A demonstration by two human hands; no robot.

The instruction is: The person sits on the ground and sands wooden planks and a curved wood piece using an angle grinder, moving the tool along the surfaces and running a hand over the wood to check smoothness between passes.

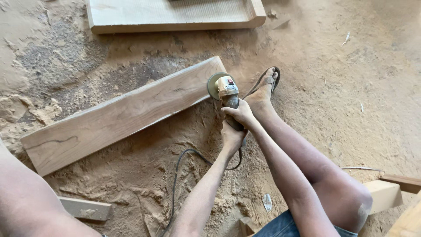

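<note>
Both hands (234, 125) grip angle grinder (226, 90), disc against plank (123, 114)

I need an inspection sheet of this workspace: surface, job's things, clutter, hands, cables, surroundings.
Surface: ground covered in sawdust, heaped in places.
Job's things: angle grinder, its disc at the end of a long wooden plank lying flat in the sawdust.
Clutter: small wood offcut lower left; wood block lower right.
Hands: right hand and left hand both grip the grinder's body.
Cables: black power cord loops back from the grinder across the sawdust.
Surroundings: wide wooden board at top; sandalled foot beside the grinder.
</note>
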